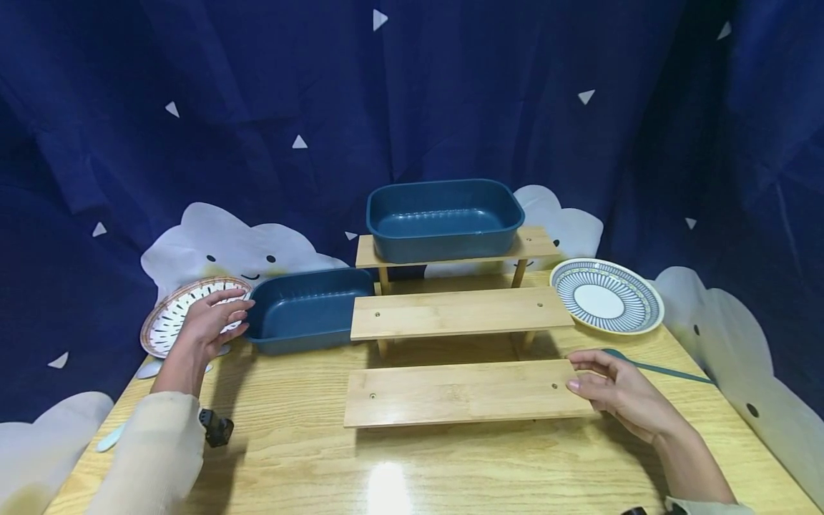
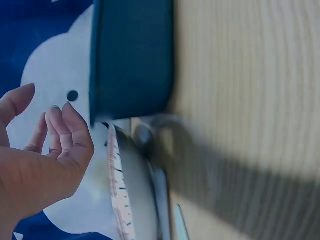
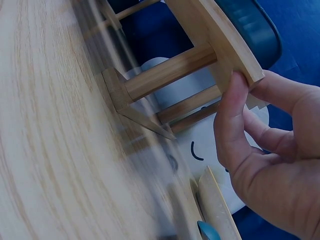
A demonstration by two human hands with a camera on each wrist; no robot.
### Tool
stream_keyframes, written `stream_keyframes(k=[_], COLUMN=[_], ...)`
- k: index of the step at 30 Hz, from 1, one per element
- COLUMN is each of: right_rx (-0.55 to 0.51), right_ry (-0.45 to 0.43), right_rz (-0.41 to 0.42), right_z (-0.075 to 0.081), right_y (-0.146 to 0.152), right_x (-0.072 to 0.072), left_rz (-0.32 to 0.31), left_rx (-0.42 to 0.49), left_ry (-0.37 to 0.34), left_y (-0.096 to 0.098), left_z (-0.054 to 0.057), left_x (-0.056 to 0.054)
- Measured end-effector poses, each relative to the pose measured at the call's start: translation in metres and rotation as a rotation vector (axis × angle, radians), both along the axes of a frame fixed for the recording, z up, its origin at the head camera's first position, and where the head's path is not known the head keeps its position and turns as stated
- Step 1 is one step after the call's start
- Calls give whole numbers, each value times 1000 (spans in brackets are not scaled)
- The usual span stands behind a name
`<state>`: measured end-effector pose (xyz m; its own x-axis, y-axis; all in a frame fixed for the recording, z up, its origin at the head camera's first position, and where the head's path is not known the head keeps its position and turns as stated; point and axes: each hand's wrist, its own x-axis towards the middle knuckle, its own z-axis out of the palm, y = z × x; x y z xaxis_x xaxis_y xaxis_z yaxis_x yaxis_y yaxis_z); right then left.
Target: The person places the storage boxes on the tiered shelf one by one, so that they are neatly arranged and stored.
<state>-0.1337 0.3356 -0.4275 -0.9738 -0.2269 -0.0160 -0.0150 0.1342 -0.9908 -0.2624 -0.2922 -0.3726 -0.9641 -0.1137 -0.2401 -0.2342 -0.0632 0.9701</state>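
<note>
A three-step wooden shelf stand [image 1: 460,312] stands at the middle of the table. My right hand [image 1: 621,395] pinches the right end of its lowest step, thumb and fingers on opposite faces of the board in the right wrist view. One dark blue rectangular bin [image 1: 444,247] sits on the top step. A second blue bin [image 1: 305,307] rests on the table to the left, its right end close to the stand. Beside that bin's left end is my left hand [image 1: 211,325], fingers loosely bent and holding nothing; the left wrist view shows the fingertips close to the rim.
A brown-rimmed plate [image 1: 164,329] with dark dashes lies behind my left hand, with a spoon [image 1: 149,369] and a pale blue utensil [image 1: 111,438] nearer. On the right are a blue-striped plate [image 1: 605,300] and a dark green long-handled utensil [image 1: 672,370]. A blue curtain [image 1: 257,86] hangs behind.
</note>
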Motion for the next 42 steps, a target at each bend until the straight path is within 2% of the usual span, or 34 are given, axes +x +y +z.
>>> stream_keyframes(k=[5, 13, 21, 23, 30, 36, 42], right_rx=[2, 12, 9, 6, -1, 0, -2], right_ry=[1, -10, -16, -16, -11, -2, -2], right_rz=[2, -3, -9, -10, -1, 0, 7], right_z=[0, -1, -3, -3, -4, -4, -3], right_y=[0, 0, -1, -1, -1, -1, -1], right_x=[0, 0, 0, 0, 1, 2, 2], left_rz=[20, -50, -88, -93, -87, -83, -102], left_rx=[-38, -95, -117, -86, 119, 287, 362], left_ry=[-46, -76, -54, -50, -55, -23, 30], left_y=[-9, -19, -20, -20, -19, -23, -34], left_z=[-9, -24, -26, -25, -20, -17, -15], left_x=[-1, -1, -4, -3, 2, 8, 18])
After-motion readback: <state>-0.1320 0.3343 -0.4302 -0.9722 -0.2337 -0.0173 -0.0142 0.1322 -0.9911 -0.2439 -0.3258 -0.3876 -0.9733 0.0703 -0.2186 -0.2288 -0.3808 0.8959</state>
